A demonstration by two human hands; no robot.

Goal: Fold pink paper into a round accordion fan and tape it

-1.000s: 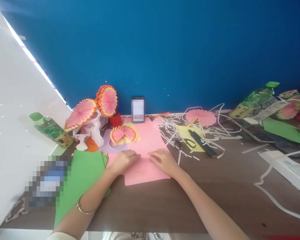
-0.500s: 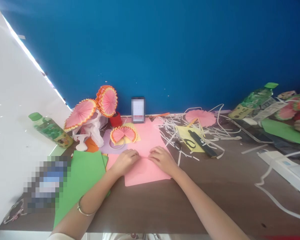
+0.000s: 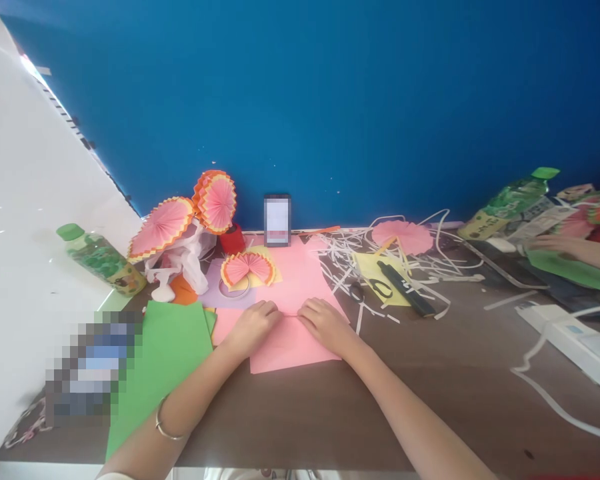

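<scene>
Pink paper [image 3: 290,350] lies on the table in front of me, with a crease or folded edge running across it between my hands. My left hand [image 3: 256,325] has its fingers curled and pressed together on the left part of that edge. On the other side, my right hand [image 3: 325,324] grips the same edge, its fingers bent down on the paper. The fingertips are partly hidden. Just beyond the left hand are a small pleated paper fan [image 3: 247,268] and a ring of tape [image 3: 233,287].
Green paper [image 3: 160,360] lies under my left forearm. Scissors [image 3: 380,289], a black-handled tool [image 3: 405,288] and white paper strips [image 3: 353,250] are to the right. Pleated fans [image 3: 161,228] and a bottle [image 3: 100,259] stand left. Another person's hand [image 3: 563,247] is at far right.
My hands stay on the pink paper, the right one slightly lower. At far right, the other person's hand has come leftward over a green sheet.
</scene>
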